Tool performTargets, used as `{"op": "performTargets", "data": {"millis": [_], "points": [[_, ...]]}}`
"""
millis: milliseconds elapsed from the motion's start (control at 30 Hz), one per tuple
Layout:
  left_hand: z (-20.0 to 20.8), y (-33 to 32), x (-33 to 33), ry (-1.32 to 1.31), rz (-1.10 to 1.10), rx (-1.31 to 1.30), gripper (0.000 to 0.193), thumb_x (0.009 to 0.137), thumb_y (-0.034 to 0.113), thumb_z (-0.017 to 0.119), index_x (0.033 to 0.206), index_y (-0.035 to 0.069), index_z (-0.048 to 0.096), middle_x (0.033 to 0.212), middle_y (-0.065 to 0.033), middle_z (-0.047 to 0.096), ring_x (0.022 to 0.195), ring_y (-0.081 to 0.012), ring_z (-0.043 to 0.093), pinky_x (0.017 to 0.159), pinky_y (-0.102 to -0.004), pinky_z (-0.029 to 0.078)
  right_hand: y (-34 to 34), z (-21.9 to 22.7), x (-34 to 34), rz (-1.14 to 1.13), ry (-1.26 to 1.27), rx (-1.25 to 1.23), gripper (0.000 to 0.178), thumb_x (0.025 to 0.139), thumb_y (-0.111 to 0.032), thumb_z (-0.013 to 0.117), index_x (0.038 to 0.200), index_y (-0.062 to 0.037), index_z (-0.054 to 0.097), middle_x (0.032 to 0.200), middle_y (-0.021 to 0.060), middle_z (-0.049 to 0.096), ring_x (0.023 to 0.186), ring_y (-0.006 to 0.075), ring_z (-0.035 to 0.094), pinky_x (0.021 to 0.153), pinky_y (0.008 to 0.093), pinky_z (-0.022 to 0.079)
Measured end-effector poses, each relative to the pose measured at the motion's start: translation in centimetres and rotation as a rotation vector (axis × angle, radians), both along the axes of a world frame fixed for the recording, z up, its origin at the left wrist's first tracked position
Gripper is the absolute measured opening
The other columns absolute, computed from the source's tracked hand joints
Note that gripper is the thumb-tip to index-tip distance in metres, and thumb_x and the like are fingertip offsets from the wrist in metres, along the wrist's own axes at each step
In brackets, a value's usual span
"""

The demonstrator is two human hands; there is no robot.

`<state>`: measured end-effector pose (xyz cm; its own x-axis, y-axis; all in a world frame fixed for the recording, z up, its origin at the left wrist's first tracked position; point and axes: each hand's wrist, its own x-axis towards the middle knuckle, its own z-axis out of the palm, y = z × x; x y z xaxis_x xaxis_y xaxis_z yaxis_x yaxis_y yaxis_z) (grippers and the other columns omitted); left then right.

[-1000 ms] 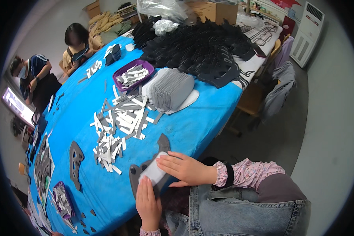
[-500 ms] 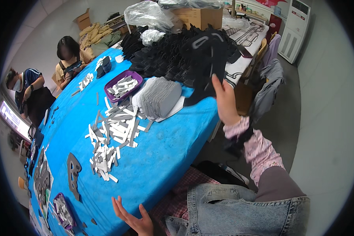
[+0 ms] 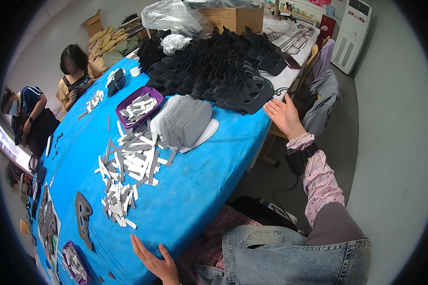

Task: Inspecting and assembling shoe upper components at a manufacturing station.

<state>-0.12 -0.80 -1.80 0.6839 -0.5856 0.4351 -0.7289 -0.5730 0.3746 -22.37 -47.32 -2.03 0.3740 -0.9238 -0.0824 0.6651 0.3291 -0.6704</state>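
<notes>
My right hand (image 3: 284, 114) is stretched out far to the right, fingers spread, at the table's edge just beside a big heap of black cut-out pieces (image 3: 218, 66). It holds nothing. My left hand (image 3: 153, 259) rests open on the near edge of the blue table (image 3: 195, 190), palm down and empty. A stack of grey oval pieces (image 3: 184, 121) lies on a white sheet between the two hands, and grey and white strips (image 3: 126, 175) lie scattered in front of me.
A purple tray (image 3: 139, 106) of strips stands behind the grey stack. A dark cut-out piece (image 3: 83, 218) lies at the near left. Two people sit at the far left end. Clear plastic bags, a cardboard box and a chair with a grey garment (image 3: 321, 102) are at the right.
My right hand let go of the piece in front of me and swung far right to the black heap. My left hand dropped to the table's near edge. My view lifted and turned right.
</notes>
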Motion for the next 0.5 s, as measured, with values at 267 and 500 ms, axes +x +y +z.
{"op": "performTargets", "data": {"millis": [267, 500], "points": [[-1.2, 0.6, 0.3, -0.010, 0.001, 0.071, 0.060, 0.083, 0.024, 0.057, 0.132, -0.001, 0.032, 0.130, -0.0239, 0.038, 0.118, -0.0386, 0.037, 0.099, -0.0435, 0.031, -1.4, 2.0, 2.6, 0.144, 0.143, -0.012, 0.073, 0.091, -0.051, 0.032, 0.139, -0.0032, 0.004, 0.144, 0.0214, -0.007, 0.135, 0.0294, -0.004, 0.102, 0.0558, 0.020], [-1.2, -1.2, 0.5, -0.065, -0.036, 0.101, 0.045, 0.081, 0.013, 0.046, 0.123, -0.004, 0.041, 0.122, -0.0179, 0.047, 0.116, -0.0345, 0.042, 0.101, -0.0479, 0.028, -4.5, 4.0, 7.0, 0.265, 0.321, -0.028, 0.072, 0.089, -0.057, 0.031, 0.141, -0.0163, 0.004, 0.141, 0.0157, 0.014, 0.125, 0.0295, 0.026, 0.096, 0.0605, 0.026]]}}
